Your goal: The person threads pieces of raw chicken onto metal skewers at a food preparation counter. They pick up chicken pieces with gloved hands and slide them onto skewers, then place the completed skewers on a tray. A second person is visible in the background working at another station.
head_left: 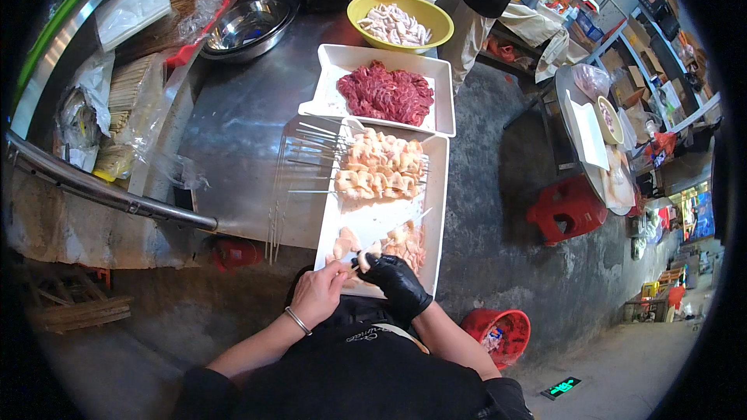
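At the steel counter [233, 148], your bare left hand [317, 292] pinches a thin bamboo skewer [352, 264] while your black-gloved right hand [393, 280] grips a pale raw meat piece [364, 259] over the long white rectangular tray [373, 222]; push it on squarely, fingers clear of the tip.

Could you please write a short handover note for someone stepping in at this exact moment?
Left hand, bare, pinches a skewer over the near end of the white tray. Right hand, in a black glove, presses a pale meat piece onto it.
Done: a row of filled skewers lies mid-tray.
Left: loose meat pieces at the near end; empty skewers on the steel table; a tray of red meat beyond.
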{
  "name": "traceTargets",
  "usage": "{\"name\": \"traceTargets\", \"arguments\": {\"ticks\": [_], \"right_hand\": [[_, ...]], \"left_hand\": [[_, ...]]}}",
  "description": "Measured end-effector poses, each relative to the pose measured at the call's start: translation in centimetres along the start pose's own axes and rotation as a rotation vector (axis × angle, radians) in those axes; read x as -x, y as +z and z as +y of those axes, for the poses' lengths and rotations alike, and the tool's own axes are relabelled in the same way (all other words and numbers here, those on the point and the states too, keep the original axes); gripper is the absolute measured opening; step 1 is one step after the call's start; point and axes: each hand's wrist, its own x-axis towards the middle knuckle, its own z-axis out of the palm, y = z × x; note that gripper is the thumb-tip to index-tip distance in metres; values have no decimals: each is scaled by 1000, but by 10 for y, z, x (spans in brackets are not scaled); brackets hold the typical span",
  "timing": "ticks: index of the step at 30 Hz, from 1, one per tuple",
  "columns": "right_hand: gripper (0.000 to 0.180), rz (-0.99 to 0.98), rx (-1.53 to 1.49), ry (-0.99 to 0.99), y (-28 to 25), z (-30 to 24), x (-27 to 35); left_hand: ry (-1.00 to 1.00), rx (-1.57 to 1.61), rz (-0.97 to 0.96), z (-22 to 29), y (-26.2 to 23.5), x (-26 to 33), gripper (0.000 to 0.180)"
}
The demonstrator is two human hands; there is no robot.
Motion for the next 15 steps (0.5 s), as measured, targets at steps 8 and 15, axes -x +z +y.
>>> {"name": "traceTargets", "arguments": {"ticks": [8, 15], "right_hand": [[39, 86, -510, -198, -49, -2, -15], [32, 7, 67, -126, -27, 13, -9]], "left_hand": [[-22, -33, -57, 6, -10, 5, 15], [-2, -40, -36, 0, -14, 6, 16]]}}
